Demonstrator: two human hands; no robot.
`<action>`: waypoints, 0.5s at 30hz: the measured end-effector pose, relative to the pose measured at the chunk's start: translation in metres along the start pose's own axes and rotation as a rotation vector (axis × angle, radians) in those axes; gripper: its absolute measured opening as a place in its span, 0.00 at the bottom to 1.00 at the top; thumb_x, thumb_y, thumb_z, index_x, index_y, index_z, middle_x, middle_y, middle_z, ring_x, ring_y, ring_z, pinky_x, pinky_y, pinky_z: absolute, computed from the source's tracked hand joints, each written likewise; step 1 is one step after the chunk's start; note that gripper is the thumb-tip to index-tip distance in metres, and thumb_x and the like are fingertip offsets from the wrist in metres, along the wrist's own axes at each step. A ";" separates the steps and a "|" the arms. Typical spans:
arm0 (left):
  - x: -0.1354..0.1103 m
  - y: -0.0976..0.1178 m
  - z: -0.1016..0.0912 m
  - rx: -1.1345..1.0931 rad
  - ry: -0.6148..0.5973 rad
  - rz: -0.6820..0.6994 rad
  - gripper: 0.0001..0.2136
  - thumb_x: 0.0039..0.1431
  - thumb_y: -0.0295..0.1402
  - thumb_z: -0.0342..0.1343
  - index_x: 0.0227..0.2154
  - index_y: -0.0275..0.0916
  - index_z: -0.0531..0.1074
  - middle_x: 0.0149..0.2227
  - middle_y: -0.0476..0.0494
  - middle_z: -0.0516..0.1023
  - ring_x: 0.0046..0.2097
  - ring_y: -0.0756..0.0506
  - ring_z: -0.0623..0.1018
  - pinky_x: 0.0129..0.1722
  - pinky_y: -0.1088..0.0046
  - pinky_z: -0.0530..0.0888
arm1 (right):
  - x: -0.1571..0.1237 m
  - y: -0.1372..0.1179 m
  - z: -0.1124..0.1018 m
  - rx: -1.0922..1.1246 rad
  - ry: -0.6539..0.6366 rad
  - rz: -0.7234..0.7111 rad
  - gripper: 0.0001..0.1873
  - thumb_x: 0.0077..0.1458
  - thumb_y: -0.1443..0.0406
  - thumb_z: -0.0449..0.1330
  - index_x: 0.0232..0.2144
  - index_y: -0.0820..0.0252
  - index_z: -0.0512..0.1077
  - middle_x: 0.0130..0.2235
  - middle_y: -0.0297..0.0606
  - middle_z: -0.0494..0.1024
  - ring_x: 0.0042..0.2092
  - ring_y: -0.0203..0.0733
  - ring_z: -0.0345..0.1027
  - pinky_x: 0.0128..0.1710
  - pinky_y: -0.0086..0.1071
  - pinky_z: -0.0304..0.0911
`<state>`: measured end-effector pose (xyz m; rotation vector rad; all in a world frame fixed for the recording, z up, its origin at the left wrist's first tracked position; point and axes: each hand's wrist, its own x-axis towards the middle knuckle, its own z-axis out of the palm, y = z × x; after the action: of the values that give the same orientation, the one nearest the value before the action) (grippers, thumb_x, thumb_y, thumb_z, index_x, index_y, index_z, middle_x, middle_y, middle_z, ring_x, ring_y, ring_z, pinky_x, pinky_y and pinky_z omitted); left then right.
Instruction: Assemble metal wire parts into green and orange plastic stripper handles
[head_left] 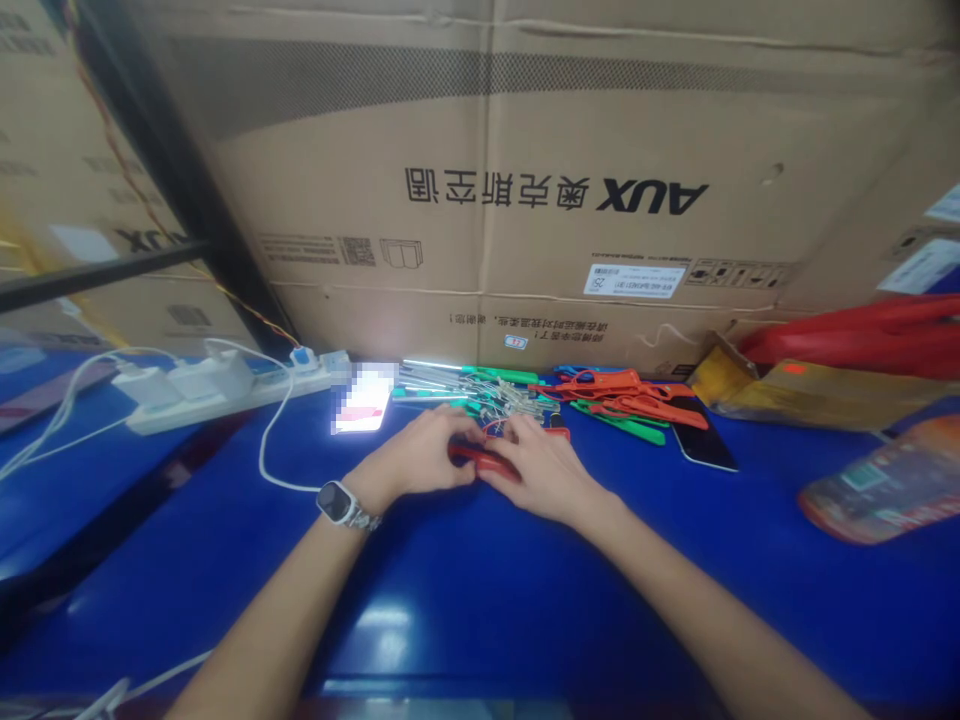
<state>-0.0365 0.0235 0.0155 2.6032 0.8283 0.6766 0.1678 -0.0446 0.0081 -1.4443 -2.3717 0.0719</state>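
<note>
Both my hands meet at the middle of a blue table [480, 600]. My left hand [424, 455], with a watch on its wrist, and my right hand [536, 465] are both closed on a red-handled tool [480, 458] lying between them. Just beyond my fingers lies a pile of small metal parts [517, 400]. Behind it are green-handled tools [495, 377] and a heap of red-handled and green-handled tools [622, 400].
A lit phone [364, 400] lies left of the pile, a dark phone [701, 445] to the right. A white power strip [217, 390] with chargers and cables sits at left. A big cardboard box [525, 170] walls the back. Packets [877, 490] lie at right.
</note>
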 end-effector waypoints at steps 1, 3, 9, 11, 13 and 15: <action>0.000 -0.001 0.000 -0.006 0.010 -0.001 0.13 0.46 0.27 0.62 0.37 0.43 0.77 0.38 0.45 0.78 0.42 0.40 0.77 0.43 0.63 0.75 | 0.002 0.002 -0.001 0.018 0.022 0.032 0.16 0.63 0.53 0.56 0.47 0.52 0.76 0.42 0.43 0.71 0.44 0.45 0.66 0.35 0.33 0.60; 0.002 -0.003 0.001 -0.017 0.031 -0.016 0.14 0.45 0.23 0.58 0.36 0.43 0.77 0.37 0.45 0.79 0.41 0.41 0.77 0.41 0.65 0.75 | 0.012 0.012 -0.005 0.058 0.086 0.141 0.14 0.65 0.55 0.53 0.44 0.53 0.75 0.43 0.40 0.72 0.44 0.43 0.67 0.35 0.32 0.60; 0.008 -0.010 0.004 0.037 0.082 -0.081 0.11 0.50 0.22 0.53 0.33 0.42 0.76 0.34 0.46 0.79 0.38 0.43 0.77 0.39 0.66 0.74 | 0.072 0.055 -0.010 -0.066 0.064 0.360 0.13 0.62 0.61 0.54 0.45 0.57 0.75 0.47 0.43 0.75 0.52 0.49 0.66 0.42 0.37 0.63; 0.008 -0.013 0.004 0.056 0.077 -0.094 0.10 0.53 0.23 0.53 0.34 0.42 0.77 0.33 0.46 0.78 0.38 0.42 0.76 0.39 0.65 0.73 | 0.089 0.064 -0.008 -0.109 -0.011 0.343 0.13 0.60 0.59 0.56 0.41 0.57 0.77 0.46 0.45 0.76 0.51 0.51 0.66 0.43 0.38 0.63; 0.008 -0.014 0.004 0.057 0.067 -0.110 0.09 0.55 0.24 0.53 0.34 0.41 0.77 0.33 0.46 0.78 0.38 0.42 0.76 0.38 0.66 0.73 | 0.100 0.069 -0.006 -0.110 -0.036 0.308 0.12 0.59 0.59 0.58 0.38 0.58 0.78 0.45 0.46 0.77 0.51 0.51 0.65 0.43 0.38 0.63; 0.008 -0.016 0.004 0.054 0.051 -0.125 0.08 0.56 0.25 0.54 0.34 0.41 0.77 0.33 0.45 0.78 0.38 0.42 0.76 0.39 0.65 0.72 | 0.104 0.071 -0.005 -0.097 -0.015 0.273 0.12 0.60 0.58 0.58 0.37 0.57 0.78 0.45 0.45 0.77 0.52 0.50 0.65 0.44 0.37 0.62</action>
<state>-0.0361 0.0399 0.0081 2.5644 1.0291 0.6967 0.1873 0.0790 0.0251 -1.8123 -2.2015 0.0376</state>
